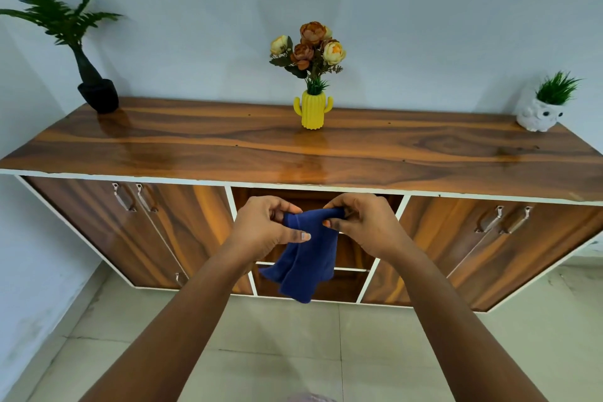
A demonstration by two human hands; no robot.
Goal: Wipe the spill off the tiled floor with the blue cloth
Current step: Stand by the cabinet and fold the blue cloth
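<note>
Both hands, L [261, 228] & R [362, 225], grip pinching blue cloth [305, 261]; sideboard [293, 147] w/ yellow vase [312, 111] behind.

The glossy wooden sideboard [228, 140] carries a black potted fern [98, 95], yellow cactus vase [312, 111] and, apparently, an owl planter [538, 116].

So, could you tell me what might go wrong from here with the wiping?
The blue cloth hangs bunched between the left hand and right hand, pinched only at its top edge; it could slip. No spill shows clearly on the tiled floor, so it may be missed. Bending down, the head could hit the cabinet top.
</note>
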